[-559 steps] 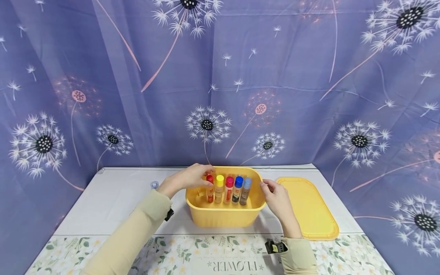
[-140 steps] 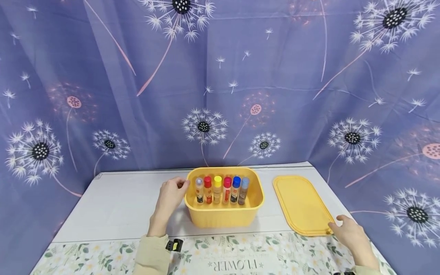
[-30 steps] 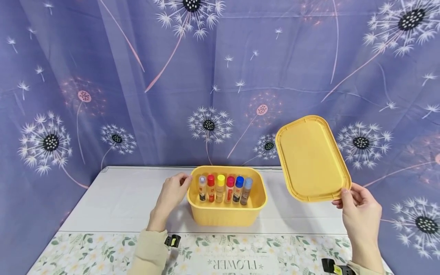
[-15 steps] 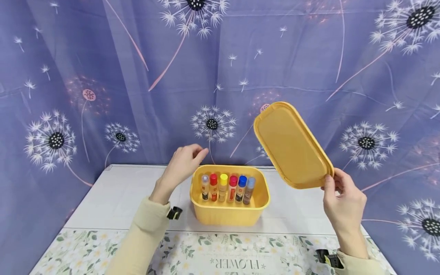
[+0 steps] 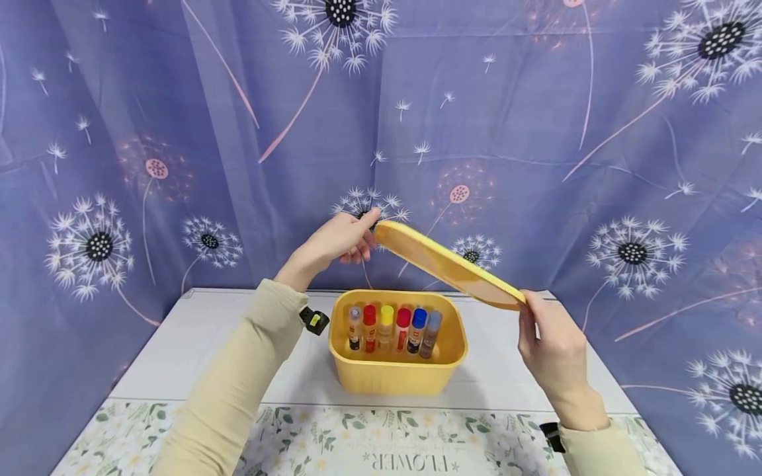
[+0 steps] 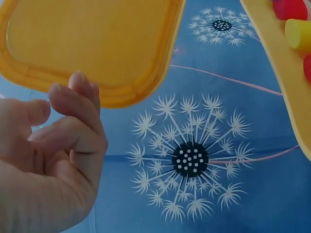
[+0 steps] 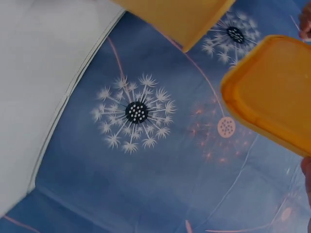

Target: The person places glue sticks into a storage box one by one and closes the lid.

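My right hand (image 5: 553, 350) grips the right end of a yellow plastic lid (image 5: 448, 266), tilted in the air with its left end higher. My left hand (image 5: 340, 239) is at the lid's raised left end, fingers half bent. In the left wrist view its fingertips (image 6: 77, 80) overlap the lid's edge (image 6: 116, 97); whether they touch cannot be told. Below stands an uncovered yellow box (image 5: 389, 378). Inside it several clear tubes with coloured caps (image 5: 386, 324) stand upright in a row. The right wrist view shows the lid (image 7: 272, 92) but only slivers of the hands.
The box stands on a white table surface (image 5: 220, 357). A floral mat (image 5: 333, 439) covers the near strip. A blue dandelion-print curtain (image 5: 286, 178) hangs behind and at both sides.
The lid has been lifted off the table on the right, carried left and tipped flatter. My left hand has left the box rim and risen to the lid. One more tube joined the row earlier.
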Tool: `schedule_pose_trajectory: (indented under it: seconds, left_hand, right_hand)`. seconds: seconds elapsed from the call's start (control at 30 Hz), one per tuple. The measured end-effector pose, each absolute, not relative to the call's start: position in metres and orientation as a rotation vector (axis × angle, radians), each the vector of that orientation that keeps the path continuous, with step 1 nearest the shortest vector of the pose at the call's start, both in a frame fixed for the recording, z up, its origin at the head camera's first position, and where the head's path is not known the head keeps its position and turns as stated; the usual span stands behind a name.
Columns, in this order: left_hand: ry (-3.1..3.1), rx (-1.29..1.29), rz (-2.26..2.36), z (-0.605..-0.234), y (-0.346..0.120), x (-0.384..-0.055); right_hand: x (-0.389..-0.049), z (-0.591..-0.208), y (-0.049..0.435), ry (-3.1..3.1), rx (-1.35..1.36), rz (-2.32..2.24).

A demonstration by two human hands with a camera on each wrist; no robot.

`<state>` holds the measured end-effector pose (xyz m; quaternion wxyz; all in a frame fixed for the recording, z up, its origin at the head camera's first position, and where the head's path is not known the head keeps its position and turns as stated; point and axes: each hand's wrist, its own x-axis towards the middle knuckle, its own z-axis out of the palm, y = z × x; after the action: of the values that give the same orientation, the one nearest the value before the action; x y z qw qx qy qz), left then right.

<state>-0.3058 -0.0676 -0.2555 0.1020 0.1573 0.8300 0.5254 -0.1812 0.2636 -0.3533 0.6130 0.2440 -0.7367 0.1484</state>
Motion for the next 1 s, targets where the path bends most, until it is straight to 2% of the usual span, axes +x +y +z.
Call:
schedule_pose_trajectory:
  seconds: [0.3, 0.5, 0.63, 0.8, 1.0]
  left_hand:
    - [2.319, 0.432, 1.476, -0.255, -0.083, -0.310]
    - [2.299, 0.484, 1.486, -0.260, -0.084, -0.308]
    - [2.327, 0.476, 1.508, -0.263, -0.084, -0.307]
    - [2.380, 0.455, 1.525, -0.261, -0.085, -0.303]
    - [2.441, 0.431, 1.502, -0.261, -0.089, -0.297]
  right_hand:
    - [-0.187, -0.339, 0.251, -1.456, 0.743, 0.268]
    - [-0.186, -0.340, 0.252, -1.537, 0.662, 0.447]
    - [-0.183, -0.349, 0.251, -1.657, 0.577, 0.944]
    - [-0.185, -0.349, 0.249, -1.540, 0.332, 1.730]
    - [-0.193, -0.333, 0.254, -1.405, 0.061, 2.262]
